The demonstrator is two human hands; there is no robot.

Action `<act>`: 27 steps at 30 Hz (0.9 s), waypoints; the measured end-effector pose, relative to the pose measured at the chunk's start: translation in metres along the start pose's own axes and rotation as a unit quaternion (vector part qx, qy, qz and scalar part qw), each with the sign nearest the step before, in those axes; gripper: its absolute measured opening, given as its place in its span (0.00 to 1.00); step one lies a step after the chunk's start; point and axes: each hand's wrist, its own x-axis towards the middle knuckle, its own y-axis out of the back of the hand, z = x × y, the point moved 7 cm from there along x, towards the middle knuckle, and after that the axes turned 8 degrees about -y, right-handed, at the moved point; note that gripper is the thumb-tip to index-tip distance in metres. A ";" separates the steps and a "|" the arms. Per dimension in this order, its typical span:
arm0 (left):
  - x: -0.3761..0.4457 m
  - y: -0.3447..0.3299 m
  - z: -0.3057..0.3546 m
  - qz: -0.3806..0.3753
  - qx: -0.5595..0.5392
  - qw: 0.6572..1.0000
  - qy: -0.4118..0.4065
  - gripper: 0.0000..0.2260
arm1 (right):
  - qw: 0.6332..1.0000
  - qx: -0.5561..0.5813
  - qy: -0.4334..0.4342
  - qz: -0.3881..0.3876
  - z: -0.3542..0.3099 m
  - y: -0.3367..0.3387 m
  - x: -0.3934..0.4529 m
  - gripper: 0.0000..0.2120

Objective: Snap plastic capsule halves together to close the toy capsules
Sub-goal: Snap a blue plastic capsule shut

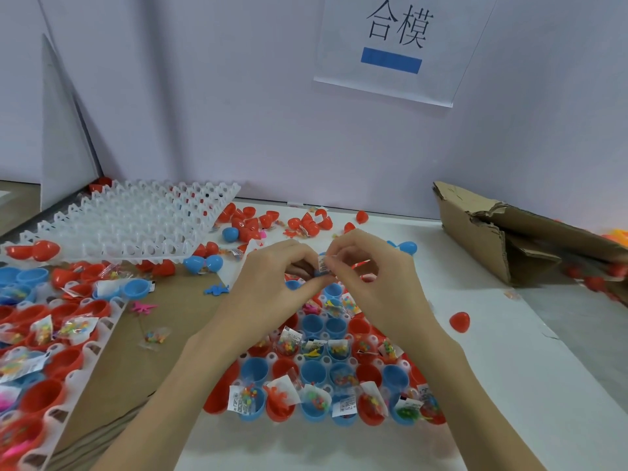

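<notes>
Head view: both hands meet above the far edge of the white tray (238, 382) of open capsule halves. The left hand (272, 283) has its fingers curled inward, thumb and fingertips pinching a small blue capsule half (320, 273) that is largely hidden between the two hands. The right hand (370, 280) is likewise curled, its thumb and forefinger pinching a small printed sachet (322, 264) at the top of that blue half; whether the sachet is inside the half or only against it cannot be told. Both forearms rise from the lower edge of the picture and converge, wrists held above the tray. The tray beneath holds red and blue halves, many carrying sachets of coloured pieces. A second filled tray (112, 321) lies at the left, an empty white tray (129, 222) behind it. Loose red halves (309, 226) lie beyond the hands; one red half (459, 321) lies alone at the right. A torn cardboard box (482, 226) stands at the far right.
</notes>
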 end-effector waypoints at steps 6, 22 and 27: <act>-0.001 0.004 -0.002 0.020 -0.107 0.992 0.069 0.15 | 0.998 0.048 -0.044 -0.004 -0.001 0.009 0.002 0.05; -0.002 -0.009 0.005 -0.048 -0.136 0.989 0.022 0.06 | 0.995 0.022 -0.072 -0.060 0.005 0.018 0.003 0.08; -0.001 -0.005 0.008 -0.019 -0.080 0.997 -0.013 0.06 | 0.992 0.058 -0.075 -0.081 0.001 0.020 0.002 0.05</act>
